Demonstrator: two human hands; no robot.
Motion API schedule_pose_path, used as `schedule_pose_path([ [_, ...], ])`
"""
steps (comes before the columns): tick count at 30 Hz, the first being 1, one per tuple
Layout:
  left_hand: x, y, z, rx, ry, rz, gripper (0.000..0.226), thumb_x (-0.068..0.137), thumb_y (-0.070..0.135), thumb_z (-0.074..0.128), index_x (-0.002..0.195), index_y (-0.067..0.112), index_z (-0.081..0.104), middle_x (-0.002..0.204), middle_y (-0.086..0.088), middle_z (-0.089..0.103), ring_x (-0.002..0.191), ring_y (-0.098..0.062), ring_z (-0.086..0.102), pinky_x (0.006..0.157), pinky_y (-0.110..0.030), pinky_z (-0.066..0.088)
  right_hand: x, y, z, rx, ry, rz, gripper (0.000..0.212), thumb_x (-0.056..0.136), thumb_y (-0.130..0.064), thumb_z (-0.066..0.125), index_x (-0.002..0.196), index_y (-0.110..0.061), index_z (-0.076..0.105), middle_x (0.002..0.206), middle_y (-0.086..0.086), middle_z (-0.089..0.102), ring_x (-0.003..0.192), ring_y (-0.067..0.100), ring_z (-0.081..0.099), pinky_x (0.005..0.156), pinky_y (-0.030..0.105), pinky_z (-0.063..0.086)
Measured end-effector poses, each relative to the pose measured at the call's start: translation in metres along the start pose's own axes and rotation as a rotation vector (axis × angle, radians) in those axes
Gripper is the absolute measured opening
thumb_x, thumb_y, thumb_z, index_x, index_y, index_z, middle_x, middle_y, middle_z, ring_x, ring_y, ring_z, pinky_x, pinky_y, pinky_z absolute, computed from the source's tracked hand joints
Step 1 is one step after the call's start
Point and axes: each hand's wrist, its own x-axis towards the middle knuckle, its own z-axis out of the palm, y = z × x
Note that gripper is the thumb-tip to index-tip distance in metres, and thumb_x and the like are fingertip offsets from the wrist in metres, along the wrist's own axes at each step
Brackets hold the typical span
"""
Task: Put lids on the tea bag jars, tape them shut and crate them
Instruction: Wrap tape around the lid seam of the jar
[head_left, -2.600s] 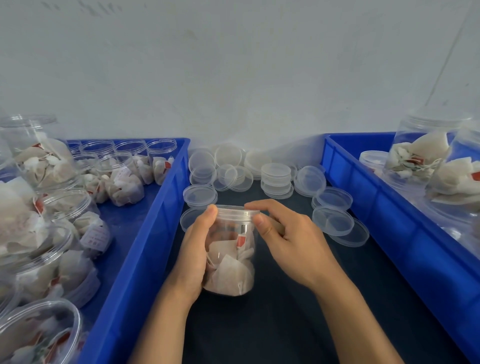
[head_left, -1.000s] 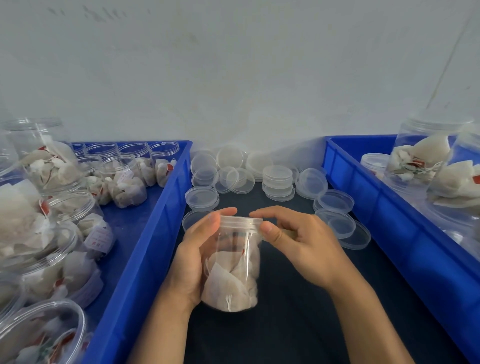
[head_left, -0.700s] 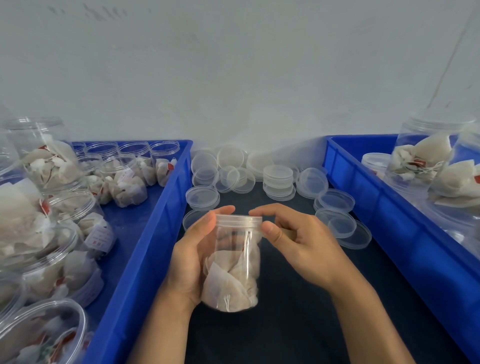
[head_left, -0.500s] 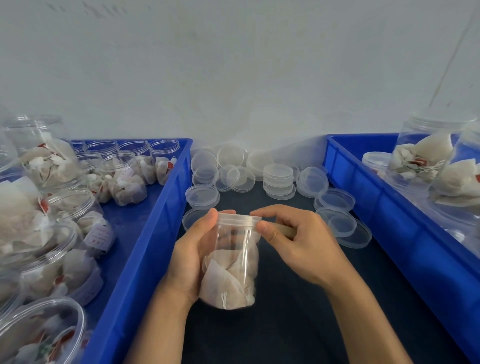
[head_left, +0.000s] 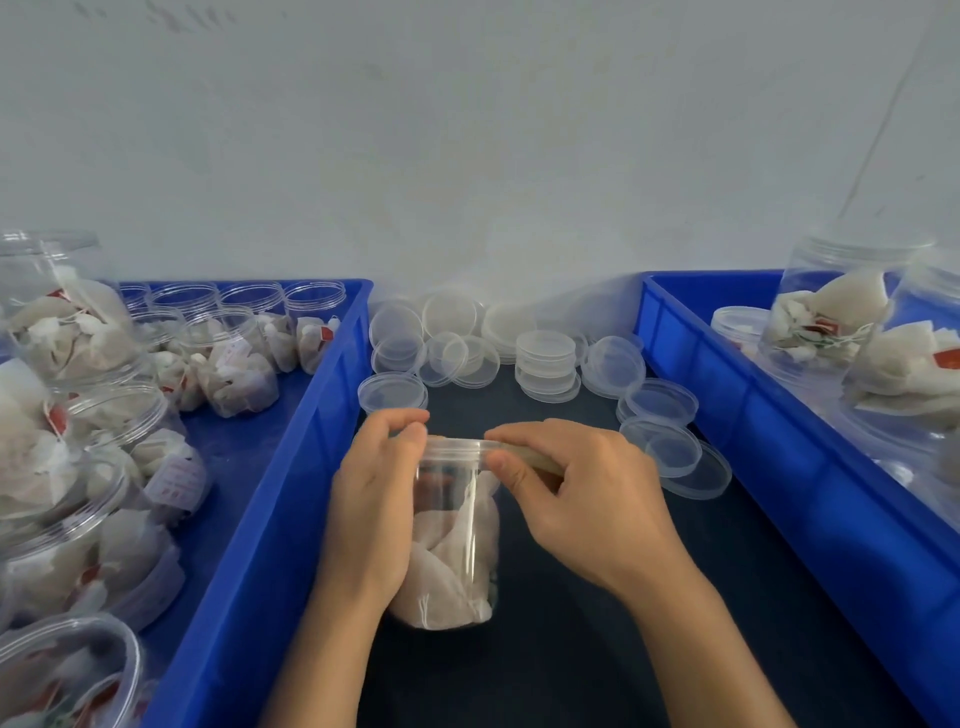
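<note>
Both hands hold one lidded jar (head_left: 457, 540): left hand (head_left: 371, 512) wraps its side, right hand (head_left: 582, 499) pinches tape (head_left: 530, 457) at the lid (head_left: 454, 446).

The left hand (head_left: 371, 512) covers the left side of the jar (head_left: 454, 540), and the right hand (head_left: 582, 499) hides the right part of its lid (head_left: 457, 446), so the brownish strip (head_left: 535, 460) under the right fingers cannot be made out clearly. The left crate (head_left: 270, 525) and its near jars (head_left: 62, 670) run off the left and bottom edges. The right crate (head_left: 789, 467) and its jars (head_left: 831, 322) are cut by the right edge and blurred.
</note>
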Motion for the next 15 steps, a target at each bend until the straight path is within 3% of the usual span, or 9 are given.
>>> schedule_pose_path([
  [3,-0.006,0.003,0.002,0.19,0.048,0.042,0.06,0.071,0.082,0.06,0.119,0.046,0.061,0.105,0.023,0.07,0.094,0.007,0.068,0.071,-0.018,0.053,-0.002,-0.006,0.001,-0.051,0.055,-0.05,0.035,0.098,-0.065,0.048,0.117,-0.049,0.073,0.084,-0.019,0.067,0.079,0.007,0.062,0.067,0.035,0.053],
  [10,-0.007,0.004,0.003,0.145,0.048,0.006,0.067,0.065,0.084,0.067,0.121,0.046,0.063,0.108,0.027,0.068,0.095,0.007,0.068,0.08,-0.034,0.063,-0.003,-0.012,0.005,-0.14,0.181,-0.101,0.037,0.101,-0.062,0.047,0.113,-0.043,0.077,0.077,-0.015,0.063,0.066,0.011,0.059,0.051,0.028,0.043],
  [12,-0.008,0.003,0.005,0.105,0.038,-0.003,0.058,0.071,0.081,0.066,0.118,0.047,0.064,0.109,0.023,0.069,0.096,0.003,0.069,0.085,-0.039,0.063,-0.002,-0.014,0.006,-0.146,0.181,-0.091,0.035,0.102,-0.06,0.051,0.115,-0.041,0.077,0.079,-0.015,0.065,0.067,0.01,0.06,0.052,0.029,0.045],
  [15,-0.009,0.003,0.008,0.054,0.034,0.005,0.052,0.075,0.077,0.064,0.117,0.047,0.064,0.109,0.022,0.069,0.094,0.001,0.07,0.084,-0.041,0.062,-0.002,-0.013,0.002,-0.07,0.073,-0.042,0.035,0.1,-0.054,0.048,0.126,-0.047,0.07,0.088,-0.019,0.068,0.078,0.007,0.063,0.065,0.03,0.051],
])
